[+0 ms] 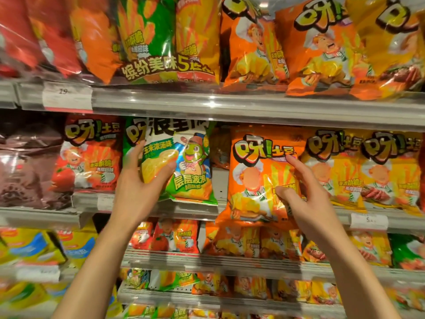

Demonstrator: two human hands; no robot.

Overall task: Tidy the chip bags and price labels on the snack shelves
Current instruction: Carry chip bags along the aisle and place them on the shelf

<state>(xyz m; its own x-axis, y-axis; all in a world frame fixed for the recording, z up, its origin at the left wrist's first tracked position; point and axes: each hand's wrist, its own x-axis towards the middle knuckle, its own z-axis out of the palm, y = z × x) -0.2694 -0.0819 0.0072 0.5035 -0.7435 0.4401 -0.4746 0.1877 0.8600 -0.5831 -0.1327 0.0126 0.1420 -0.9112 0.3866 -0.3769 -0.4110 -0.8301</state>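
- The left hand (140, 180) grasps a green chip bag (181, 162) on the middle shelf, fingers curled over the bag's left edge and the thumb pressing across its front at the lower left.
- The green chip bag stands upright but slightly tilted, its bottom edge resting on the middle shelf rail (161, 211), at about 9 o'clock from the right hand.
- The right hand (305, 199) is spread and relaxed, index finger straight and touching the upper right of an orange chip bag (257, 178), thumb resting on its front; it grips nothing.
- The orange chip bag leans forward, its lower edge hanging over the shelf rail.
- At 3 o'clock from the right hand stand yellow chip bags (358, 171), with a white price label (369, 221) on the rail below them.
- At 9 o'clock from the left hand stands a red chip bag (89, 155).
- At 11 o'clock, on the rail above, sits another price label (66, 96) reading 19.
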